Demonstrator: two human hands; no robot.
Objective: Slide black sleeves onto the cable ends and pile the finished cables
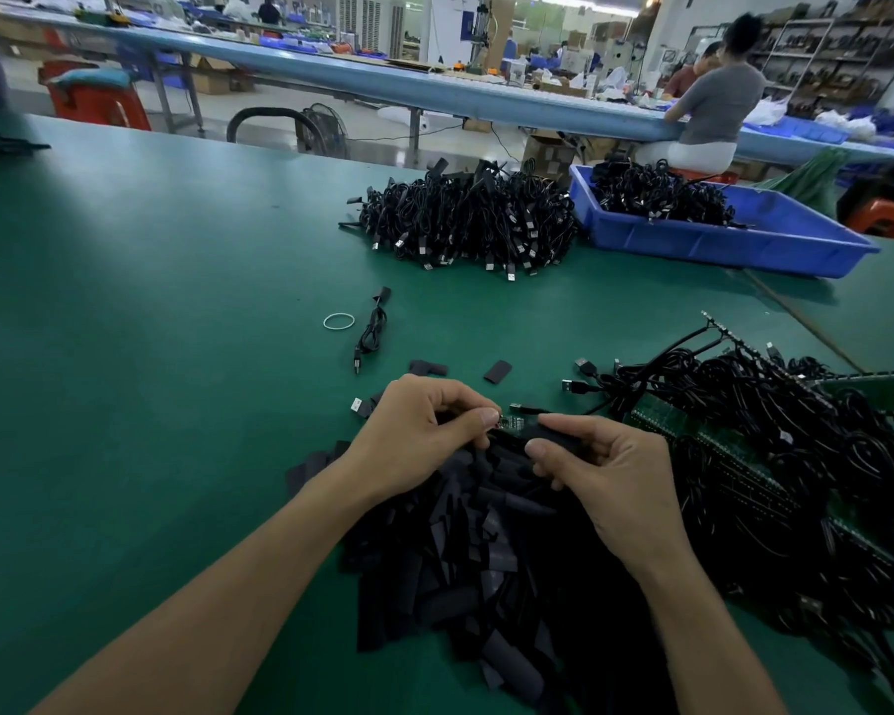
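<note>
Two pinches meet: left grip (419, 436) nips the thin green circuit-board cable end (509, 421); right grip (610, 477), just beside it, curls round a black tubular sleeve (556, 433), probably light and limp, best held near its mouth.

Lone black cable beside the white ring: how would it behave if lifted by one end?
Probably floppy: the lone cable lies in a loose coil, so the rest would likely dangle and uncoil. It looks thin, so likely light. Pushed across the green table, it would probably drag and bunch rather than roll.
</note>
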